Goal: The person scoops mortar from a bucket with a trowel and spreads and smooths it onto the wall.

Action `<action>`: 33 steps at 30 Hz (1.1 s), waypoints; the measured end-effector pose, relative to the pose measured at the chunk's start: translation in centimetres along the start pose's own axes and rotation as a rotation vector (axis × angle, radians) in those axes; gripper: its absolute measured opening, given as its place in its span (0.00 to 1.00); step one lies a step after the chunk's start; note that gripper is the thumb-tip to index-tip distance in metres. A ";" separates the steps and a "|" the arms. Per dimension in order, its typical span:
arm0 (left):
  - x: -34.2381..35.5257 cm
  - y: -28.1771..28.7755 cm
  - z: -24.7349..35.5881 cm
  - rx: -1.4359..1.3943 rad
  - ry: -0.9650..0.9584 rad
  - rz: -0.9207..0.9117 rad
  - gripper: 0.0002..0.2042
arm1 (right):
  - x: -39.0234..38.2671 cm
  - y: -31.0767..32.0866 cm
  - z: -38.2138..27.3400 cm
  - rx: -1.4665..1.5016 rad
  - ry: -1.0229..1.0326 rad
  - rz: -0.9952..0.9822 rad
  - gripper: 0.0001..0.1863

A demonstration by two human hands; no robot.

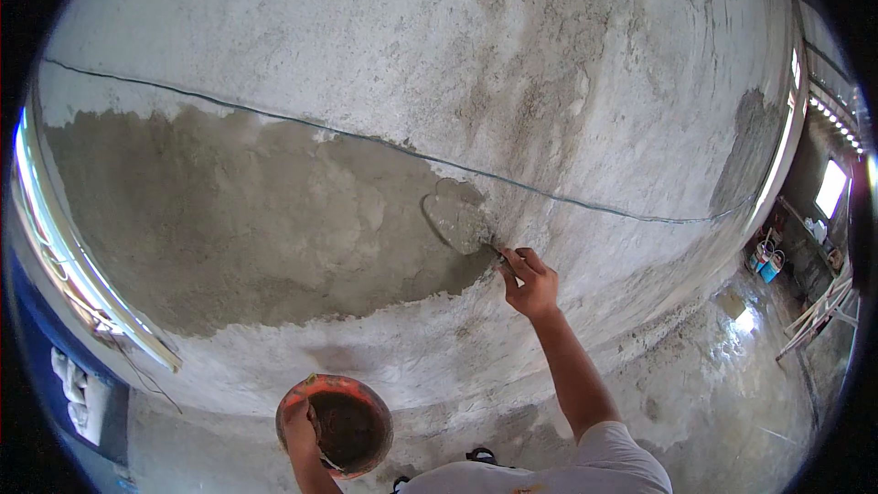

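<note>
My right hand (532,284) grips the handle of a trowel (460,222), its fingers closed around it. The rounded, mortar-smeared blade lies against the right end of a wet, dark grey plaster patch (229,220) on a pale wall (384,27). Low in the view, my left hand (300,427) is closed on the left rim of an orange bucket (385,412), partly reaching inside it. Dark wet mortar (347,430) sits in the bucket. Some of the left fingers are hard to make out.
A thin dark cable (366,137) crosses the wall just above the patch. A bright window opening (69,247) bounds the wall at left. Concrete floor (677,402) runs below. Wooden poles (819,311) and small blue containers (768,261) stand at far right.
</note>
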State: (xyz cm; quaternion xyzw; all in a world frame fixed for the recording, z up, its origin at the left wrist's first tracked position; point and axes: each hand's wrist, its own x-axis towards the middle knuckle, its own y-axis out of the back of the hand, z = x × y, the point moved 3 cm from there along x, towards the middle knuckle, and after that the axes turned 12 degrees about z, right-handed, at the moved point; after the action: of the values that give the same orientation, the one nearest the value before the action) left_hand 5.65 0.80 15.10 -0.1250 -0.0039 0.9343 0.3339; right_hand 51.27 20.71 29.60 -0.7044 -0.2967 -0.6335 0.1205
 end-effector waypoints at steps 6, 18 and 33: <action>-0.3 -0.9 -0.4 0.037 -0.049 -0.095 0.13 | -3.9 2.6 0.7 0.222 -0.190 -0.051 0.22; -2.9 -4.1 0.5 0.086 0.043 -0.194 0.16 | -6.1 0.1 2.7 -0.259 -0.048 0.064 0.23; -1.4 -2.6 -3.5 0.070 -0.006 -0.072 0.11 | -0.7 0.0 1.7 0.046 -0.101 0.021 0.21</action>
State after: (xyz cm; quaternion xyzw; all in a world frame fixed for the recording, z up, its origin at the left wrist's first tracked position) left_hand 9.15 1.71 12.29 -0.1102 0.0232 0.9216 0.3715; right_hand 52.69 21.42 28.61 -0.7356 -0.3095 -0.5889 0.1280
